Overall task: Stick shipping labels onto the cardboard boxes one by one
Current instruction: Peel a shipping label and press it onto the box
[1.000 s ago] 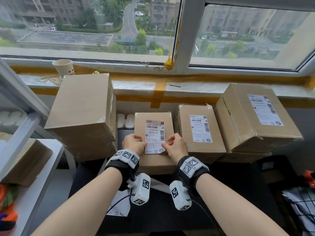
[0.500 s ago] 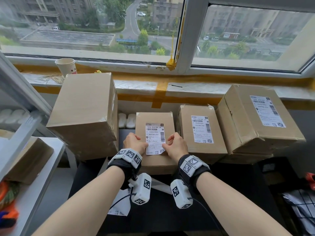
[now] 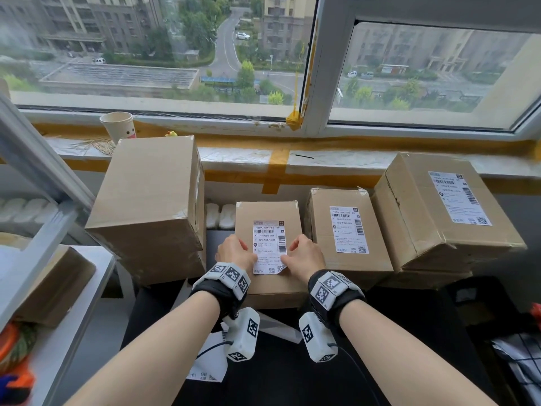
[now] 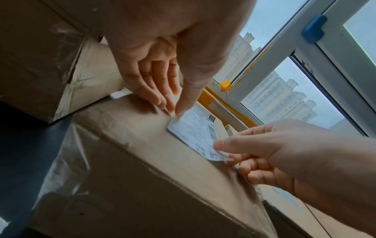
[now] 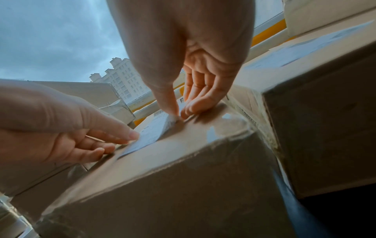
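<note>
Head view: shipping label (image 3: 268, 247) now lower and flatter on the middle cardboard box (image 3: 268, 213). Left hand (image 3: 235, 249) and right hand (image 3: 306, 254) pinch its edges; near corner lifted, needs pressing.

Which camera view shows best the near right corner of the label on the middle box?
The left wrist view: the label corner curls up clearly beside the right hand. The head view shows it only small, slightly lifted. In the right wrist view the label is blurred and the corner hidden under that hand.
</note>
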`<state>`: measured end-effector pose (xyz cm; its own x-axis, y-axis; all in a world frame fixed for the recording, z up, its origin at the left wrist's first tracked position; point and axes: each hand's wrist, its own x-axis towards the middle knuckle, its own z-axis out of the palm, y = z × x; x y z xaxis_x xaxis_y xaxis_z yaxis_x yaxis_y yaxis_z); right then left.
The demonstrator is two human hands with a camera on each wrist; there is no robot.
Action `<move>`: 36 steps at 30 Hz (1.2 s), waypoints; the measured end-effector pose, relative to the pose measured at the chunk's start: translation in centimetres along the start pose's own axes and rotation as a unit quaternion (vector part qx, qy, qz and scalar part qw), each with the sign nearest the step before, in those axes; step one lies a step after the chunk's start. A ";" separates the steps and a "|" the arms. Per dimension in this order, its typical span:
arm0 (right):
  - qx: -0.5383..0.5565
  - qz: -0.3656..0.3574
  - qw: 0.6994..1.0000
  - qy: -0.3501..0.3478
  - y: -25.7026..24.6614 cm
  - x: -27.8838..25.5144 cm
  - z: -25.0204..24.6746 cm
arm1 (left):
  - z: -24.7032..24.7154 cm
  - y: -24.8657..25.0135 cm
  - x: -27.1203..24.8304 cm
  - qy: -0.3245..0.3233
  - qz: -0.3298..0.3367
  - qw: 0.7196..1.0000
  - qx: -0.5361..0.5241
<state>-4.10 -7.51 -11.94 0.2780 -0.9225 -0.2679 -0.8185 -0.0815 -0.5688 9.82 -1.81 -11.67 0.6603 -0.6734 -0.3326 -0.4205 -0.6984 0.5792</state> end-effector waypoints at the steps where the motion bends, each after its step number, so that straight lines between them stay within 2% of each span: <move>1: -0.013 -0.003 1.000 -0.001 0.1 0.0 -0.1 | -0.1 -0.1 0.0 -0.002 0.008 1.000 0.003; 3: -0.041 -0.031 0.999 0.007 0.3 -0.1 -0.2 | -0.4 -0.4 -0.1 -0.012 0.028 1.000 0.006; 6: -0.096 -0.140 0.985 0.014 0.7 -0.4 0.2 | -0.5 -0.9 -0.2 -0.020 0.078 0.997 0.013; 9: -0.174 -0.212 0.959 -0.065 1.1 -1.0 0.8 | -0.4 -1.6 -0.3 -0.018 0.131 0.990 0.050; 11: -0.235 -0.226 0.939 -0.105 1.2 -1.5 1.3 | -0.7 -1.8 -0.5 -0.020 0.159 0.985 0.067; 14: -0.266 -0.244 0.925 -0.120 1.1 -2.5 2.3 | -1.3 -1.8 -1.0 -0.041 0.203 0.975 0.076; 17: -0.242 -0.280 0.919 -0.140 0.7 -3.6 3.8 | -1.7 -2.0 -1.1 -0.074 0.242 0.960 0.119; 21: -0.226 -0.320 0.910 -0.135 1.7 -4.7 4.1 | -2.0 -2.3 -0.7 -0.106 0.243 0.945 0.194; 26: -0.252 -0.295 0.918 -0.084 4.8 -5.1 2.4 | -2.0 -2.1 -1.1 -0.153 0.243 0.928 0.237; 29: -0.224 -0.258 0.937 -0.077 4.0 -5.7 2.9 | -2.0 -2.1 -1.5 -0.167 0.248 0.922 0.246; 32: -0.198 -0.250 0.944 -0.079 3.0 -6.2 3.9 | -1.7 -2.2 -1.7 -0.160 0.232 0.931 0.231; 36: -0.228 -0.250 0.939 -0.068 3.8 -6.3 2.9 | -1.7 -2.4 -1.8 -0.166 0.184 0.950 0.190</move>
<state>-7.49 -0.91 -14.67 0.7206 -0.6721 -0.1701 -0.6904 -0.6730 -0.2653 10.69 1.51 -11.25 0.2195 -0.8841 -0.4125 -0.8205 -0.3960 0.4122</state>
